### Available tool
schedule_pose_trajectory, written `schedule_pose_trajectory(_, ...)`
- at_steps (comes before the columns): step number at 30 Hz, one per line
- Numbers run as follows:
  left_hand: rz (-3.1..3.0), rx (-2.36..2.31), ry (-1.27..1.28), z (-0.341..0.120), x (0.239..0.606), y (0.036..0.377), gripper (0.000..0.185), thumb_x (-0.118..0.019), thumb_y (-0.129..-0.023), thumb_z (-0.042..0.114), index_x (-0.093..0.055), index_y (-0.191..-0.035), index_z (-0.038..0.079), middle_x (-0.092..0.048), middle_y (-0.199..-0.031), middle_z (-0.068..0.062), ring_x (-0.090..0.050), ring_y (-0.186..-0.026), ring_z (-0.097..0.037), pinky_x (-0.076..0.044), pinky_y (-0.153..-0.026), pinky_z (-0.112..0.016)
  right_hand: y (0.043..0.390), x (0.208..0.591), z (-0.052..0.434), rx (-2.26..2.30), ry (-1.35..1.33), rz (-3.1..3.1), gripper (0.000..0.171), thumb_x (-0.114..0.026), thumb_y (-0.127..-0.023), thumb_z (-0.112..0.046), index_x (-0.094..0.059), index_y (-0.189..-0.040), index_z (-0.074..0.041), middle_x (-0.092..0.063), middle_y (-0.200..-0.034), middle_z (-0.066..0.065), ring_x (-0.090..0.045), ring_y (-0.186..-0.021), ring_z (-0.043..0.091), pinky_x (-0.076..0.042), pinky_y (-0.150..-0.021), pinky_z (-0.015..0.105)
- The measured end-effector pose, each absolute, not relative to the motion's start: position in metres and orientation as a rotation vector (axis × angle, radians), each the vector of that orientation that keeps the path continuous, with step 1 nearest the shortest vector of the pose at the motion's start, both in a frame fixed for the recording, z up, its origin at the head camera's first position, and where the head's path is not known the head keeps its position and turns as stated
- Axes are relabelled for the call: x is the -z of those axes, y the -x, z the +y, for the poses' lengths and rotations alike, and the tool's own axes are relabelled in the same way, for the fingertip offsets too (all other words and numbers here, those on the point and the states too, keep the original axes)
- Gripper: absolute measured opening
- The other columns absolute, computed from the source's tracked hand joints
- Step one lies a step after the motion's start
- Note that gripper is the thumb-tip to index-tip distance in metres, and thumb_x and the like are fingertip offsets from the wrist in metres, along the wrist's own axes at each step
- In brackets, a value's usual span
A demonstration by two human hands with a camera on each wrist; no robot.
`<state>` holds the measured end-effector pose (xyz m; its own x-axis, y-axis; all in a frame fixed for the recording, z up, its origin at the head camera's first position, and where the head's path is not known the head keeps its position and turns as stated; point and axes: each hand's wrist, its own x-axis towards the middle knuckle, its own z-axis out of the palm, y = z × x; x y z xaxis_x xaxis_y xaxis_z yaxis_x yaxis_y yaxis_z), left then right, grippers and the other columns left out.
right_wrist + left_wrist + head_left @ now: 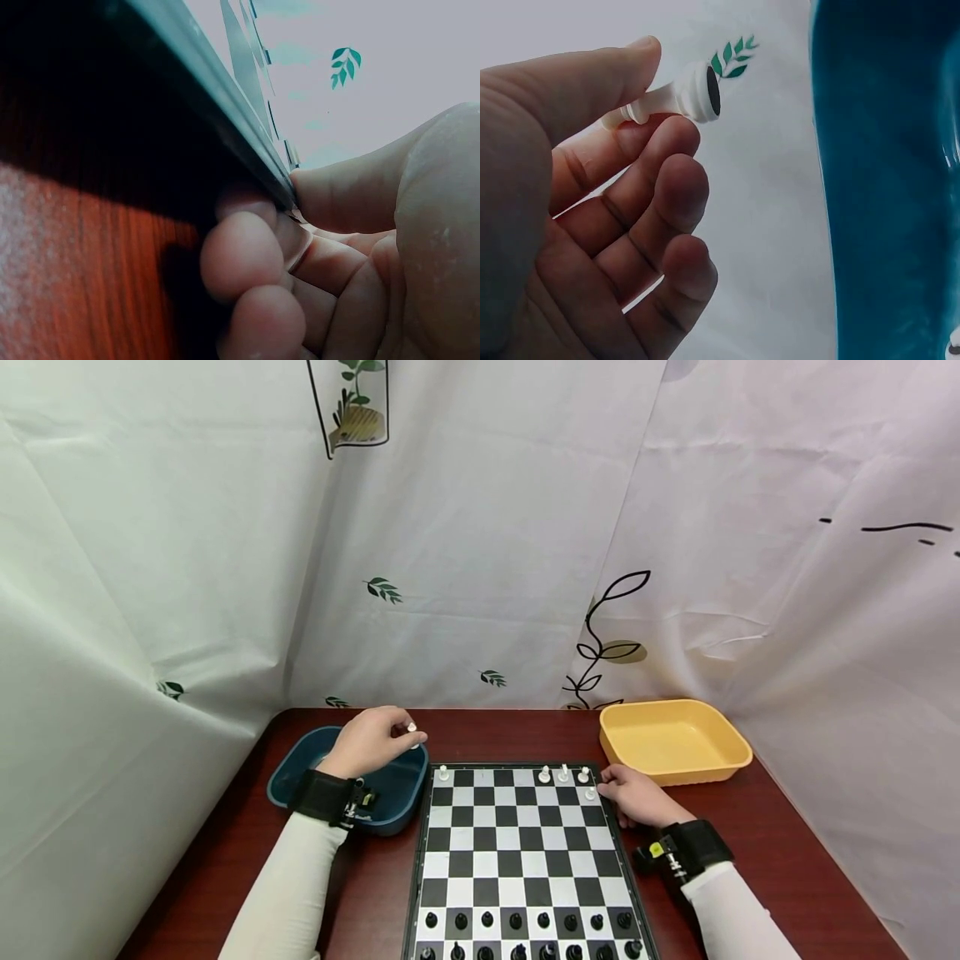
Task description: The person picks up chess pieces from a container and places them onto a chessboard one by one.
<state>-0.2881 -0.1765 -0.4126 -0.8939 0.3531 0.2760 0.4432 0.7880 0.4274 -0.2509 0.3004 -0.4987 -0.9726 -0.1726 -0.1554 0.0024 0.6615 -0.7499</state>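
My left hand [372, 742] is over the right part of a blue bin [408, 806]. Between its thumb and forefinger it pinches a white chess piece [660, 99], whose dark round base points away from the palm in the left wrist view. Beside the bin lies a black-and-white chessboard [496, 863]. My right hand [641, 795] holds this board's far right edge, thumb at the top and fingers curled below the frame. One white piece [444, 772] stands in the far left corner; several more, including a white pawn [590, 793], stand at the far right.
Two rows of black pieces [515, 921] stand along the near side of the board. A yellow bin [675, 777] sits at the back right of the dark red table [780, 852]. White patterned cloth [465, 527] hangs behind and at both sides.
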Motion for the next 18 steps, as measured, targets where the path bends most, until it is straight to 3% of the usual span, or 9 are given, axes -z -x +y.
schedule_pose_trajectory(18, -2.819, 0.774, 0.784, -0.122, 0.408, 0.287, 0.020, -0.080, -0.105, 0.040, -0.076, -0.091, 0.026, -0.062, -0.071, 0.012, -0.053, -0.063, -0.012, -0.043, -0.064, -0.034, 0.250, 0.498, 0.300, 1.205, 0.157, 2.664, 0.014, -0.061, -0.110, -0.014, -0.063, -0.116, -0.001, -0.060, -0.067, 0.008, -0.061, -0.050, 0.024, -0.052, -0.051, 0.039)
